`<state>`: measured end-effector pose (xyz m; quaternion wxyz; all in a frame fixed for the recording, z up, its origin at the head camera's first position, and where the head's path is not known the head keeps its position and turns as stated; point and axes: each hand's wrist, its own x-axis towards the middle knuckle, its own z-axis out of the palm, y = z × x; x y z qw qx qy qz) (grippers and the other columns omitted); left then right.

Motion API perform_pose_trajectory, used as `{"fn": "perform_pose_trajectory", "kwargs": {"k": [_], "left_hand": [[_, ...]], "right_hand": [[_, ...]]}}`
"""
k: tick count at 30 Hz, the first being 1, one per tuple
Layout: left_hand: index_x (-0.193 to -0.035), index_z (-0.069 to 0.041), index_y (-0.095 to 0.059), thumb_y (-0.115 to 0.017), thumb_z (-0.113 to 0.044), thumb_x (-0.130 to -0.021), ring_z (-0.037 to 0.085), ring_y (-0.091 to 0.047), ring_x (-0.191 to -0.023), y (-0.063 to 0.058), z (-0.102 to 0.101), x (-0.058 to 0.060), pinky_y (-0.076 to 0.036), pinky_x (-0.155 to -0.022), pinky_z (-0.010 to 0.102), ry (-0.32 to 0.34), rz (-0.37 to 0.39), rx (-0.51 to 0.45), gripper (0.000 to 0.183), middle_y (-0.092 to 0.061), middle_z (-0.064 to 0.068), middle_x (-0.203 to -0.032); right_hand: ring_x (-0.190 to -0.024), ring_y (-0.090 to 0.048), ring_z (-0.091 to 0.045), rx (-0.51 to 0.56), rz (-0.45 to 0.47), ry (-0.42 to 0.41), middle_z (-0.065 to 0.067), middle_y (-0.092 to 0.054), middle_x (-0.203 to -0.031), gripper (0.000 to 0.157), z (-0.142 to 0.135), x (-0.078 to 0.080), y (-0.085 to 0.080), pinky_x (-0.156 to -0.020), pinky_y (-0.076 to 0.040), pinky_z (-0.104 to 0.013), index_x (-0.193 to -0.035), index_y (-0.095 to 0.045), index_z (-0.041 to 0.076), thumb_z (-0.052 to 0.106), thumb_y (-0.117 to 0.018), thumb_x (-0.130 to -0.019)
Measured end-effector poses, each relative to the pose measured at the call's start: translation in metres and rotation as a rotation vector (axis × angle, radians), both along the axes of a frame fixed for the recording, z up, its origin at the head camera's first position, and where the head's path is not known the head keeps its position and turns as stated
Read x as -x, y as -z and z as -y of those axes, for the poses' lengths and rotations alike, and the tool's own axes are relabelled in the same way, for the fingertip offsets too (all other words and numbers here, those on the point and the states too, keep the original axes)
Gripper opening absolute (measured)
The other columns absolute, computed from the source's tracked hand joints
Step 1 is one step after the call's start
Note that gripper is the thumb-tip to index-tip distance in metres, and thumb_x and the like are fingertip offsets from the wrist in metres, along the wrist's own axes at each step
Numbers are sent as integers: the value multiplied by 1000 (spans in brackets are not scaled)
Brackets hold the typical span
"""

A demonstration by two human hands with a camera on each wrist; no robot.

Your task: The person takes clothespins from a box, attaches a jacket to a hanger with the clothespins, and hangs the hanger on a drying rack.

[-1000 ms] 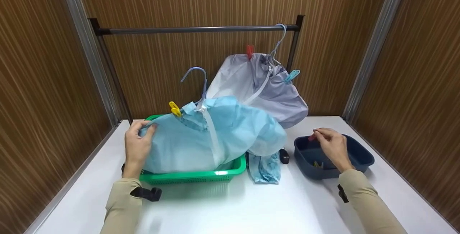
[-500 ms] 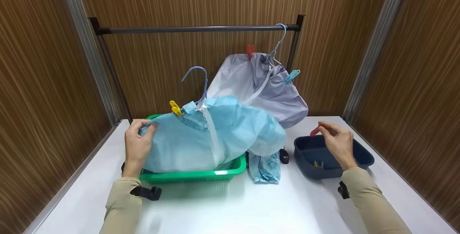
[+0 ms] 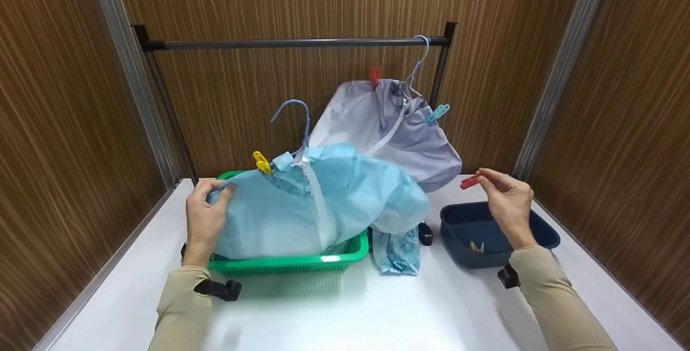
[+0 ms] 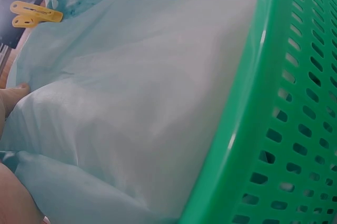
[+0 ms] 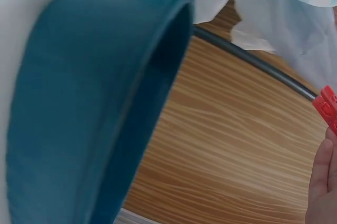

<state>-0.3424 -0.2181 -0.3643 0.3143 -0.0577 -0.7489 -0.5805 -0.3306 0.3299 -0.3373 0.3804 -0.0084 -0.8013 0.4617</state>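
My left hand (image 3: 206,216) pinches the left shoulder edge of a light blue, zip-front garment (image 3: 269,221). The garment is on a hanger (image 3: 307,119) whose hook stands free, and it lies over a green basket (image 3: 291,265). A yellow clothespin (image 3: 262,163) grips its collar's left side, also seen in the left wrist view. Above the back of a dark blue bin (image 3: 458,238), my right hand (image 3: 509,202) pinches a red clothespin (image 3: 469,181) between thumb and fingertips. That clothespin (image 5: 327,107) shows at the right edge of the right wrist view.
A black rail (image 3: 291,44) stands behind. From its right end hangs a grey-lilac garment (image 3: 409,146) with a red clothespin (image 3: 375,77) and a blue clothespin (image 3: 439,114). Small clothespins (image 3: 476,246) lie in the bin. Wood-grain walls (image 3: 620,151) enclose the table.
My right hand has risen out of the bin, lifting the red clothespin up and clear of its rim. The left hand stays on the blue garment, nearly still.
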Motion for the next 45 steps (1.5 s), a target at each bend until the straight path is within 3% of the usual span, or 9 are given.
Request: {"fn": "perform_pose_trajectory", "kwargs": {"k": [2,5,9,12,19,27,36,45], "left_hand": [[-111,6,-67,-63,-13,-102,7,-51,-108,0,0,0,-42,-101,28,2,4,-2,21,-59,8,-111],[-110,6,-67,-63,-13,-102,8,-51,-107,-1,0,0,-42,-101,29,4,4,-4,21,-59,8,-111],[-110,7,-68,-64,-11,-102,8,-51,-106,-1,1,1,-42,-100,30,2,-7,-12,20,-59,7,-109],[-109,7,-68,-64,-10,-101,7,-52,-105,0,1,1,-42,-100,29,8,-13,-21,19,-59,7,-108],[-110,6,-67,-63,-12,-102,8,-51,-107,1,1,0,-41,-102,30,18,3,-9,20,-59,10,-111],[-111,5,-68,-63,-14,-102,9,-51,-108,-1,1,-3,-42,-101,28,17,20,-15,21,-59,8,-112],[-112,5,-68,-63,-14,-103,8,-51,-110,0,2,-3,-41,-104,30,27,17,-21,22,-59,9,-113],[-111,6,-68,-63,-13,-102,6,-51,-109,2,1,1,-41,-103,30,13,-1,-11,22,-59,9,-112]], "right_hand": [[-92,-65,12,9,-17,-2,-11,-77,-116,25,3,0,-5,-85,-50,-6,-118,-77,9,17,-73,-95],[-89,-66,11,32,-42,-19,0,-79,-108,23,9,-1,-13,-83,-50,-5,-116,-78,7,15,-74,-94],[-87,-69,7,84,-103,-91,19,-76,-95,21,19,-1,-21,-81,-53,-8,-112,-78,2,10,-76,-93],[-86,-71,5,124,-146,-162,23,-74,-90,21,26,0,-24,-80,-55,-10,-110,-76,-5,4,-75,-91],[-84,-73,1,210,-172,-273,17,-77,-88,21,47,1,-29,-80,-57,-14,-109,-73,-13,-5,-74,-89],[-87,-74,-3,162,-185,-356,13,-78,-89,17,85,11,-39,-80,-58,-16,-106,-76,-9,-5,-73,-91],[-93,-73,-2,87,-147,-437,-17,-78,-106,18,136,18,-54,-87,-57,-18,-110,-77,-4,-2,-72,-92],[-89,-73,3,96,-150,-485,-24,-76,-109,17,165,28,-69,-85,-57,-17,-108,-76,-6,-4,-72,-92]]}}
